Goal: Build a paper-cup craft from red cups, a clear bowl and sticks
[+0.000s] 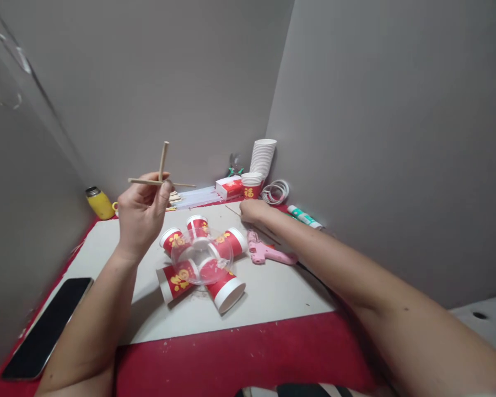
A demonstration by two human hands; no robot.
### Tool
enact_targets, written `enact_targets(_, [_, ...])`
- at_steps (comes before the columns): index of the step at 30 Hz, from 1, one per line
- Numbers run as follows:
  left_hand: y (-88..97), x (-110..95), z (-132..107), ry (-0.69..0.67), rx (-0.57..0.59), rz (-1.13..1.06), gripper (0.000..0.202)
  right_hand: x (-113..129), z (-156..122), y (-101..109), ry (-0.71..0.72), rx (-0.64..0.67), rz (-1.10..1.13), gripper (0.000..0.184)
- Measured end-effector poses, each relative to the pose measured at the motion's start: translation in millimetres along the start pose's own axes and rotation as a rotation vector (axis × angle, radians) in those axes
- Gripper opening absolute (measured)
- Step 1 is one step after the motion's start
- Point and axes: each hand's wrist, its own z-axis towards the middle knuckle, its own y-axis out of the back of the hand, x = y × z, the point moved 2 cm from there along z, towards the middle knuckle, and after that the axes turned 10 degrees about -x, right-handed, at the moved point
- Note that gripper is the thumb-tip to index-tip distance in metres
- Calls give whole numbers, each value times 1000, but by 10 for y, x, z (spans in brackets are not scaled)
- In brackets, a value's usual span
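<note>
My left hand [143, 207] is raised over the board and pinches wooden sticks [162, 160]; one points up and others cross it sideways between thumb and fingers. My right hand [254, 211] is low at the board's far right, its fingers curled down and mostly hidden. A thin stick [232, 210] runs out from under it. Between my arms, several red paper cups [226, 291] with white rims lie on their sides in a ring. A clear plastic bowl or lid [202, 256] sits over their middle. A pink glue gun [268, 251] lies by my right forearm.
A white board [273, 303] covers much of the red table [231, 364]. A phone [49, 328] and yellow bottle [99, 203] are at left. Stacked cups [263, 159], a red-and-white box [229, 188], coiled cable [275, 192] and green-white tube [305, 216] stand toward the back, near grey walls.
</note>
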Motion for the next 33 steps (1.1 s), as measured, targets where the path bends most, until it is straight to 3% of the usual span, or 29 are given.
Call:
enact_targets(6, [-1, 74, 12, 57, 40, -26, 27, -25, 23, 11, 32, -20, -1, 35])
enact_targets(12, [-11, 94, 33, 118, 45, -50, 32, -134, -28, 175, 34, -212, 96, 26])
enact_targets(18, [-12, 182, 71, 184, 45, -78, 33, -159, -360, 568, 64, -588, 325, 25])
enact_targets(20, [-16, 213, 76, 208, 49, -86, 34, -81, -606, 707, 176, -896, 785, 15])
enact_targets(21, [-19, 223, 76, 220, 55, -89, 34, -20, -740, 756, 250, -969, 979, 12])
enact_targets(24, [-33, 223, 67, 244, 67, -98, 33, 236, -1126, 863, 441, -945, 1239, 13])
enact_targets(27, [-41, 189, 55, 253, 78, -116, 32, 483, -1406, 945, 548, -881, 1194, 19])
enact_targets(33, [-36, 142, 31, 203, 129, -99, 32, 700, -1484, 1018, 639, -814, 1117, 24])
